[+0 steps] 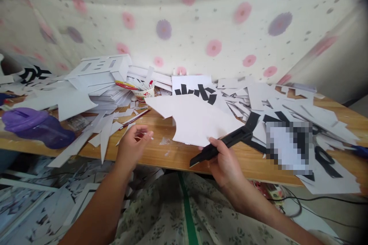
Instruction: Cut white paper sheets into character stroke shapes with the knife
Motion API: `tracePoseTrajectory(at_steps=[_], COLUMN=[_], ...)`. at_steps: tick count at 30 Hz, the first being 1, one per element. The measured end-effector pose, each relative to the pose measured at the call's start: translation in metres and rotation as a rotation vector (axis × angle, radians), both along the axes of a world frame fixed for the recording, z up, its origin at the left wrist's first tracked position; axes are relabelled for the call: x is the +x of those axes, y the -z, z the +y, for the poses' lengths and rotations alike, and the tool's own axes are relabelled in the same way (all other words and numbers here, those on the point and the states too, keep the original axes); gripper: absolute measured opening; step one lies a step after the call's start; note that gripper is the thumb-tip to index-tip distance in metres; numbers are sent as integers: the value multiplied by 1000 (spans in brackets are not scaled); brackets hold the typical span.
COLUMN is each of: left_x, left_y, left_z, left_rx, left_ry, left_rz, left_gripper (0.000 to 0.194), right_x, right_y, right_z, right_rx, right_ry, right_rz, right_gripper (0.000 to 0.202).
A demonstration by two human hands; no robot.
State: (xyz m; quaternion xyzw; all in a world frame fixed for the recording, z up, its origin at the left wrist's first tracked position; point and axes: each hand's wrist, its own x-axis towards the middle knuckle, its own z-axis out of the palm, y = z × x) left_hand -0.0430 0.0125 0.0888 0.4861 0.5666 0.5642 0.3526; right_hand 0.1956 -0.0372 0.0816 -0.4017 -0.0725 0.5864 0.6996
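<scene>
My right hand (227,164) grips a black cut-out piece (232,138), shaped like part of a character, with thumb on top. A large white board with curved cut edges (198,118) lies behind it, its lower edge against my right fingers; whether they hold it too is hidden. My left hand (130,145) hovers over the table's front edge, thumb and fingers pinched together. A tiny white bit shows at its fingertips, too small to name. Near that hand lie a dark red pencil-like stick (133,118) and a scrap of clear film (165,141).
White offcuts (106,138) and stacked boards (106,97) crowd the wooden table (169,157). A purple bottle (37,126) lies at left. Behind stand a paper cup of tools (143,95) and a sheet with black strokes (191,82). More black cut-outs (327,160) lie at right.
</scene>
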Motion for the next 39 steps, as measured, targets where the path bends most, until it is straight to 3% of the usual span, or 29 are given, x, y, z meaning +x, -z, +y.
tracePoseTrajectory(at_steps=[7,11,15,18,21,28,32,36,39], left_x=[72,104,126,137,143,147,145,139,134], left_y=[7,9,-1,-12,-22,-40,-43,-50,-57], left_z=[-12,-2,-2,-9,-16,-27,-31,-36,-40], left_rx=[-406,-463,-430,-339,-200,18,90,152,171], left_ry=[476,584,644,648,650,418,251,211,186], left_rz=[-411,-601,-691,-734,-723,-724,-700,-625,-646], left_gripper=[52,44,37,38,44,45,37,35,28], right_x=[13,29,66,94,109,101,92,87,87], right_y=[-4,-5,-1,6,13,15,18,18,10], right_z=[-3,-7,-13,-22,-29,-37,-42,-47,-52], right_rx=[33,92,245,270,193,298,425,482,400], right_ry=[-33,-90,-127,-94,-4,-118,-226,-238,-364], right_rz=[-98,-197,-406,-680,-782,-473,-386,-296,-192], right_gripper=[31,29,34,43,39,60,47,57,67])
